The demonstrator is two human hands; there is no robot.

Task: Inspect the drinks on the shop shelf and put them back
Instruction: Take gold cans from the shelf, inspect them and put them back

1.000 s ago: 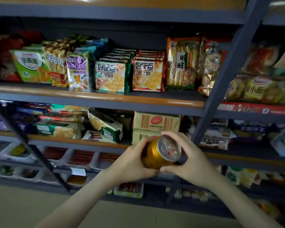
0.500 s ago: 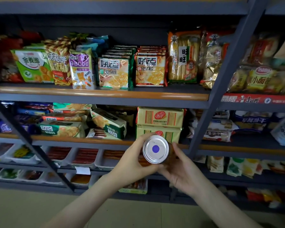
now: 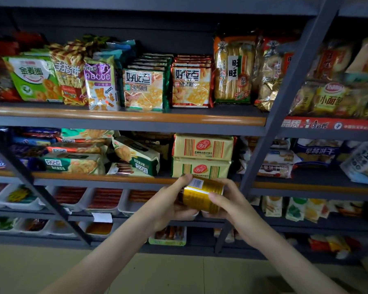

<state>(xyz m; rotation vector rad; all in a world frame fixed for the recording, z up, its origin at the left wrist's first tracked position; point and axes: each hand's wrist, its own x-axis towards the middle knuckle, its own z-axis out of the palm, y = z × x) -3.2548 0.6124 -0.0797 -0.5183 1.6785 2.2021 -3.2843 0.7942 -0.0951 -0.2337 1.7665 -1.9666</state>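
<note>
- In front of the middle shelf point(image 3: 94, 177) of a shop rack, a golden can point(image 3: 200, 198) is held in the air between both hands, just below the shelf's orange front edge.
- The can lies on its side and is tilted, with its ribbed wall facing the camera. A white barcode label point(image 3: 197, 183) shows near its upper edge. Both ends are hidden by the hands, so I cannot tell which is the top.
- The left hand point(image 3: 168, 206) has its grip closed on the can's left end, with the thumb raised along the upper edge beside the label and the fingers curled underneath.
- The right hand point(image 3: 232, 204) has its grip closed on the right end, with the thumb laid across the golden wall and the fingers wrapped behind and below.
- Behind the can, two yellow cracker packs point(image 3: 202, 147) are stacked one on the other on the middle shelf. The can overlaps the lower pack in this view, and I cannot tell whether they touch.
- On the shelf above, snack bags point(image 3: 145, 88) stand upright in a row.
- Below the middle shelf, white trays point(image 3: 106, 200) hold reddish packets.
- A dark slanted post point(image 3: 285, 102) runs up the rack just right of the hands.
- Pale floor point(image 3: 179, 272) shows beneath the forearms.
</note>
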